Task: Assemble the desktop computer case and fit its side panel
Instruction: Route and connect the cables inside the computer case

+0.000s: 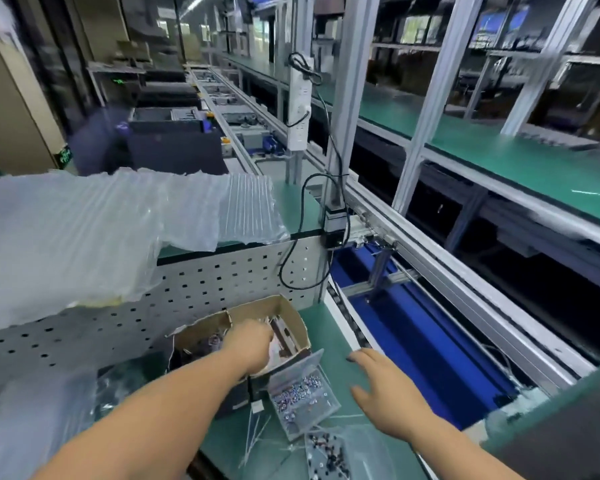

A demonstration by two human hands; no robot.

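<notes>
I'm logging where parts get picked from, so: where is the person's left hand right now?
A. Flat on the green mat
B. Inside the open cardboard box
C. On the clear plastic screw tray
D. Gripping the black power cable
B: the left hand reaches down into the open cardboard box, its fingertips hidden among the contents, while the right hand hovers open over the green mat.

Air-cushion wrap on shelf – power strip behind.
</notes>
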